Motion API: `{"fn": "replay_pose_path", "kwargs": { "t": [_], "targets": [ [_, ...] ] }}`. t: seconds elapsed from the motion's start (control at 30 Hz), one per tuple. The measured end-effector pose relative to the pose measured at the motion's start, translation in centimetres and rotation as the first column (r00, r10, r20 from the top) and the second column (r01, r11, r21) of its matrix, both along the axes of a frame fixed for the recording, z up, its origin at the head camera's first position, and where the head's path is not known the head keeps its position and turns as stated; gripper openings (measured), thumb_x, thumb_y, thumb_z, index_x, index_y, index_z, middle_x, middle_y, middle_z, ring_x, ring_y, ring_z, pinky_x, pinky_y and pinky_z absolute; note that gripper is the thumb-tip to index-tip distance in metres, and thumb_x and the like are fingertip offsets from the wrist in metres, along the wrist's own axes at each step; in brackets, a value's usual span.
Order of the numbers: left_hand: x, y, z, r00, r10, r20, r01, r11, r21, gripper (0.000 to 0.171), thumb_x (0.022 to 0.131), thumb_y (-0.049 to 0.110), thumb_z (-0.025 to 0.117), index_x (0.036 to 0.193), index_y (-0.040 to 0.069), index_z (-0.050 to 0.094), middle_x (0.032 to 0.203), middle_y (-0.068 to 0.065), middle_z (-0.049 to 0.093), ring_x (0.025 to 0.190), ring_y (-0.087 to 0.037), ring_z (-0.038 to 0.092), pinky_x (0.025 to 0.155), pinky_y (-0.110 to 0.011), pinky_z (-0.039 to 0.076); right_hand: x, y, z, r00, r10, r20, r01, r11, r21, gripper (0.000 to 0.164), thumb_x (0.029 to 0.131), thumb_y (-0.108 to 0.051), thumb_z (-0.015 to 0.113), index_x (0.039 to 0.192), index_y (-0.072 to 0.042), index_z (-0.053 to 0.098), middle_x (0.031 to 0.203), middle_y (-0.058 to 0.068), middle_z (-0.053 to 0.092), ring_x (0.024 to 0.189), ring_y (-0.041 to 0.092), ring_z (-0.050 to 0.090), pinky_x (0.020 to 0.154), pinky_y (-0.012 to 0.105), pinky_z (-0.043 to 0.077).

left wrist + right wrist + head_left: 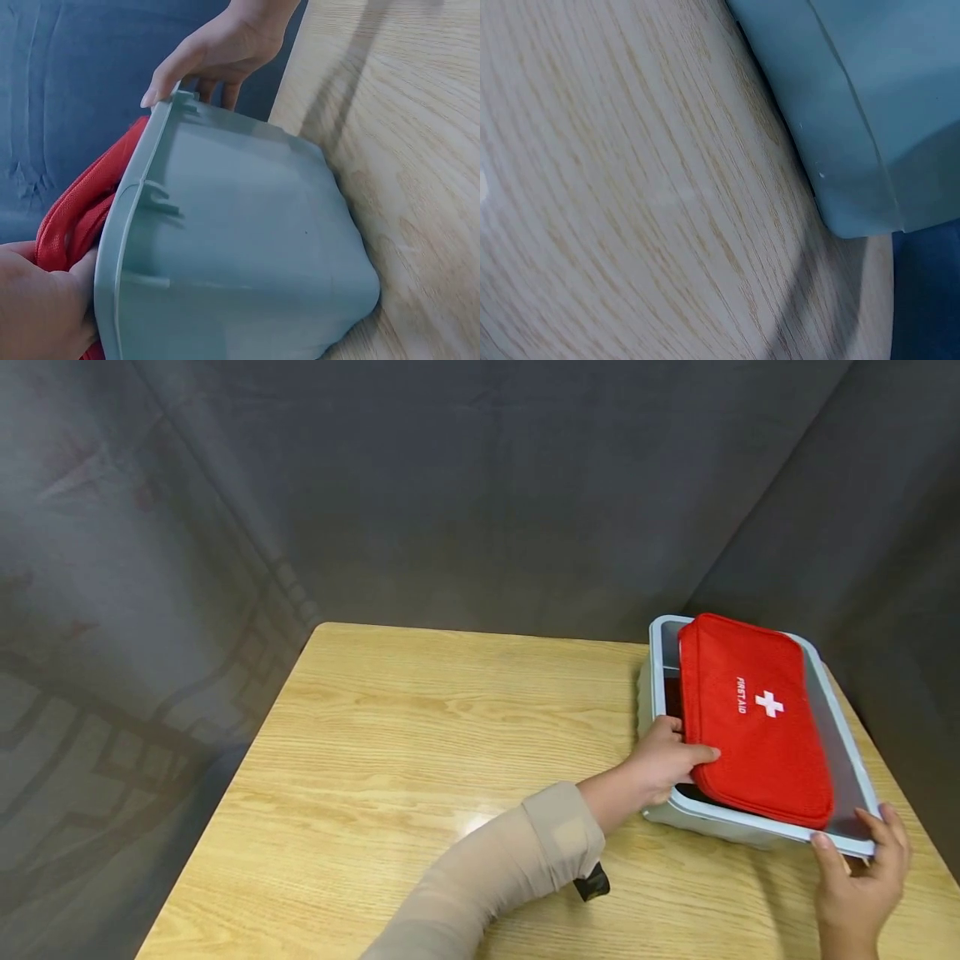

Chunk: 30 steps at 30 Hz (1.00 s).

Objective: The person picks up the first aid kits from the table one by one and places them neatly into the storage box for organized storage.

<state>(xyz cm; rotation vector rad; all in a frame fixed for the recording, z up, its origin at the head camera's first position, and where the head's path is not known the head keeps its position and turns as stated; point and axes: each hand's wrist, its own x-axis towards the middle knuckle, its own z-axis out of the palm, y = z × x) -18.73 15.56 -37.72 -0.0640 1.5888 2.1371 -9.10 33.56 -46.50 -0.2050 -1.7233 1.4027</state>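
Note:
A red first aid bag (765,760) with a white cross lies tilted over the mouth of a pale grey-blue plastic bin (750,828). My left hand (667,760) pinches the bag's near left edge, thumb on top and fingers tucked beneath. In the left wrist view this hand (45,300) holds the red fabric (97,187) right beside the bin's rim. My right hand (862,877) grips the bin's near right corner, its thumb on the outside and its fingers over the rim. The right wrist view shows only the bin's lower wall (870,135) above the table.
The bin stands at the right side of a wood-grain table (420,735). Dark grey cloth (487,510) hangs behind and on both sides. A small black item (592,883) shows beneath the left sleeve. Something dark red (672,697) is partly visible inside the bin.

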Motion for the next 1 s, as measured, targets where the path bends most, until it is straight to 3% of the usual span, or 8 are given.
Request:
{"fn": "replay_pose_path", "kwargs": {
  "t": [0.2,0.47,0.7,0.87,1.0],
  "targets": [
    [0.5,0.9,0.0,1.0,0.022,0.003,-0.021,0.997,-0.068,0.025,0.076,-0.008,0.057,0.093,0.003,0.043,0.074,-0.005,0.053,0.066,-0.021,0.059,0.057,-0.035,0.05,-0.1,-0.2,-0.1,0.996,0.053,-0.078,-0.058,0.996,-0.065,0.045,0.067,0.008,0.065,0.108,0.013,0.048,0.125,0.014,0.037,0.115,0.024,0.031,0.072,0.01,0.04],
    [0.7,2.2,0.2,0.998,0.046,0.037,-0.04,0.988,-0.151,0.021,0.077,-0.007,0.056,0.089,0.005,0.045,0.073,-0.005,0.052,0.063,-0.02,0.058,0.053,-0.034,0.05,0.1,0.0,-0.1,1.0,0.01,-0.014,-0.009,1.0,0.023,0.045,0.07,0.006,0.064,0.111,0.013,0.047,0.126,0.015,0.036,0.115,0.026,0.032,0.075,0.01,0.039],
    [1.1,2.8,0.4,0.995,0.062,0.074,-0.038,0.955,-0.294,0.024,0.076,-0.002,0.058,0.09,0.008,0.042,0.074,-0.003,0.047,0.057,-0.019,0.048,0.052,-0.028,0.044,-0.1,0.1,-0.3,0.994,0.057,-0.098,-0.068,0.99,-0.122,0.043,0.067,0.009,0.066,0.107,0.012,0.051,0.124,0.014,0.036,0.113,0.023,0.034,0.072,0.01,0.04],
    [1.5,3.0,0.7,0.995,0.038,0.096,-0.001,0.932,-0.361,0.021,0.077,0.001,0.057,0.089,0.007,0.041,0.073,-0.002,0.043,0.056,-0.021,0.042,0.051,-0.028,0.04,0.1,0.2,-0.2,1.0,0.001,-0.026,-0.002,0.999,-0.045,0.044,0.07,0.005,0.065,0.11,0.011,0.049,0.125,0.012,0.036,0.113,0.023,0.035,0.074,0.01,0.039],
    [1.6,3.1,0.7,0.995,0.019,0.099,0.02,0.929,-0.37,0.018,0.078,0.003,0.056,0.088,0.007,0.042,0.073,-0.002,0.043,0.058,-0.019,0.042,0.054,-0.027,0.04,0.2,0.1,-0.1,1.0,0.0,-0.03,-0.001,1.0,-0.029,0.044,0.07,0.006,0.065,0.11,0.012,0.048,0.125,0.012,0.036,0.113,0.024,0.034,0.075,0.011,0.039]
  ]
}}
